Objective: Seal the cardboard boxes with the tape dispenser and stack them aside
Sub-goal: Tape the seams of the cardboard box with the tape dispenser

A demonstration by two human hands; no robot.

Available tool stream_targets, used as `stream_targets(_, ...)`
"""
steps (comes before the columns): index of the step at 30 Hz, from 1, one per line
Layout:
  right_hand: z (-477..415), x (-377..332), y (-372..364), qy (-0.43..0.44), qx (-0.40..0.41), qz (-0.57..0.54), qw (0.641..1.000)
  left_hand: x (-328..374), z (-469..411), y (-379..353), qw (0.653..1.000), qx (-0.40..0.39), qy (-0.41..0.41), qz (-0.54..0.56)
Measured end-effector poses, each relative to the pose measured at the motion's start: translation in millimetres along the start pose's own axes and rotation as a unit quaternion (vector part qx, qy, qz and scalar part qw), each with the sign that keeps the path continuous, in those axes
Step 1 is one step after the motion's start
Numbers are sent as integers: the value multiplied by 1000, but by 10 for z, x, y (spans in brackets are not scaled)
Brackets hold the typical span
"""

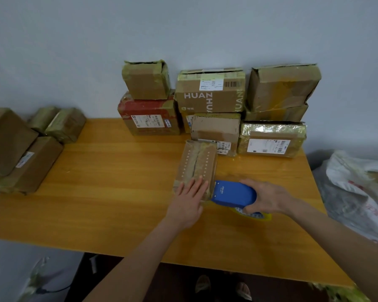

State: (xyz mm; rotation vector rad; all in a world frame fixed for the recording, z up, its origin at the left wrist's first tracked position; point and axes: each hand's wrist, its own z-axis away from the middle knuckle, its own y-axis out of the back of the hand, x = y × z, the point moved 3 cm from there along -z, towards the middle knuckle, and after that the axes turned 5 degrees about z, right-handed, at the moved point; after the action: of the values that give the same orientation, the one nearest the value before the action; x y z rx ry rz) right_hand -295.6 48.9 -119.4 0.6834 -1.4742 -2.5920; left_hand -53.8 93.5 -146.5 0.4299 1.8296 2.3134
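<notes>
A small cardboard box (196, 164) with rows of white dots and a taped centre seam lies on the wooden table (109, 188), right of the middle. My left hand (190, 199) presses flat on the box's near end, fingers straight. My right hand (268, 198) grips a blue tape dispenser (232, 194) whose front end meets the box's near right corner. A yellowish tape roll (262, 215) shows under the dispenser, partly hidden by my hand.
Several cardboard boxes (210, 94) are stacked along the wall at the back of the table. More boxes (20, 149) sit piled at the left edge. A white plastic sack (358, 192) lies off the table's right side. My feet show below the front edge.
</notes>
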Motion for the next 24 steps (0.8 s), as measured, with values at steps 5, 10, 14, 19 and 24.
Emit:
stream_targets(5, 157, 181, 14, -1, -2, -45, 999, -35, -19, -19, 1000, -15, -11, -8)
stream_targets(10, 219, 293, 42, 1, -17, -56, 998, -86, -26, -37, 1000, -17, -16, -2)
stream_targets(14, 280, 375, 120, -24, -20, 21, 999, -75, -22, -53, 1000, 5, -17, -7)
stream_targets(19, 38, -46, 86, -4, -21, 127, 992, -54, -12, -60, 1000, 9, -7, 0)
stream_targets(24, -185, -342, 126, -18, -30, 163, 986, -62, -3, -57, 1000, 5, -11, 10)
